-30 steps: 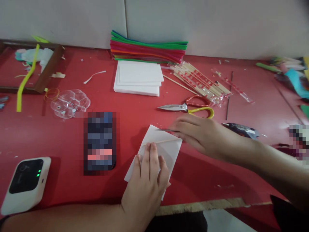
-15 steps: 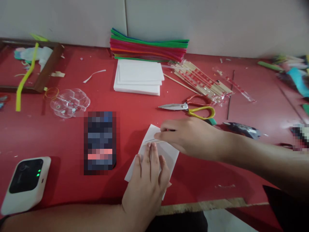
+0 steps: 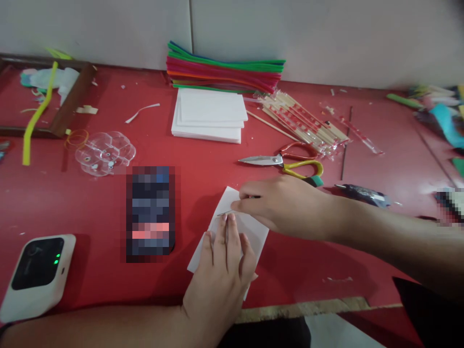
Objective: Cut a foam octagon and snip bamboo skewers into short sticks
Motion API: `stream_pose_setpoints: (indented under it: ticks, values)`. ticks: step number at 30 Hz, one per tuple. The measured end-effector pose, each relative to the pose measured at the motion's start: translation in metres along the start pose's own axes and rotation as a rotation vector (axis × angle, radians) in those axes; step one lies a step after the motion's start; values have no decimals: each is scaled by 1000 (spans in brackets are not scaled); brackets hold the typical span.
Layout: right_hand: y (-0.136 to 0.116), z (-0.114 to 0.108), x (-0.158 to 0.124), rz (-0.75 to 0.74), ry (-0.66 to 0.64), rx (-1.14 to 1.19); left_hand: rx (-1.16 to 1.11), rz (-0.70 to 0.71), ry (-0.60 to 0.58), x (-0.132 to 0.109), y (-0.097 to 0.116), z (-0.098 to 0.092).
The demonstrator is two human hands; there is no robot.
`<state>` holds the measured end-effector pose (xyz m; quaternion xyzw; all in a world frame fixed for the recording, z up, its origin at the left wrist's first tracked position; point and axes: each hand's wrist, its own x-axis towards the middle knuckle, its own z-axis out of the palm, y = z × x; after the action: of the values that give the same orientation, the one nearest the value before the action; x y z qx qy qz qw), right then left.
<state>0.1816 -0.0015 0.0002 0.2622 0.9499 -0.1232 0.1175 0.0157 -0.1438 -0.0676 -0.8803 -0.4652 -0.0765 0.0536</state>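
A white paper sheet (image 3: 258, 237) lies at a slant near the table's front edge. My left hand (image 3: 223, 263) presses flat on it, fingers stretched out. Just beyond those fingertips, my right hand (image 3: 270, 200) is closed, low over the upper part of the sheet. A slim knife (image 3: 225, 212) sticks out of its fingers, the thin tip lying along the paper. Most of the handle is hidden in the hand; a dark and green end shows behind it. Scissors (image 3: 264, 160) with red and yellow handles lie just beyond my right hand.
A stack of white sheets (image 3: 212, 113) and coloured pipe cleaners (image 3: 224, 72) lie at the back. Wrapped sticks (image 3: 300, 121) are to their right. A phone (image 3: 150, 212), a white device (image 3: 38, 275), a clear plastic palette (image 3: 105, 153) and a brown frame (image 3: 68, 111) occupy the left.
The knife tip's angle and place on the paper differ slightly; a pale strip by the left fingertips shows less. Both hands otherwise stay where they were.
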Motion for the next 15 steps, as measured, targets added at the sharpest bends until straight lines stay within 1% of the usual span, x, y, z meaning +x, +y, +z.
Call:
stream_pose_setpoints:
  ticks: [6, 11, 15]
  values:
    - [0, -3, 2, 9, -40, -33, 5, 1, -10, -1, 0, 1]
    - [-1, -3, 1, -1, -33, -51, -4, 9, -18, -1, 0, 1]
    - [-1, -3, 0, 7, -57, -40, -4, 11, -30, -1, 0, 1]
